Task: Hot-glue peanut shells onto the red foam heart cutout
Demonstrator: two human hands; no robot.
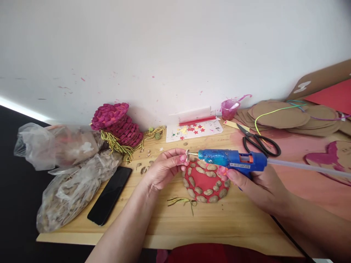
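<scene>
My left hand (168, 164) pinches a small peanut shell piece (187, 155) between thumb and fingers, its hollow side turned toward the right. The metal nozzle of a blue glue gun (219, 157) is at that shell. Around the gun's handle my right hand (257, 182) is closed, and a clear glue stick (304, 166) sticks out of its rear. Under both hands lies a red disc (201, 181) bearing rings of peanut shells (208, 191). A yellow-green yarn tassel (181, 201) is at the disc's lower left edge.
Black phone (109, 195) and plastic bags (74, 190) lie left. Behind are stacked magenta discs (117, 126), star-covered paper (194, 129) and a pink cup (230, 107). Scissors (257, 140), cardboard discs (282, 115) and a painted cardboard piece (329, 159) are right. A black cord (290, 237) crosses the front edge.
</scene>
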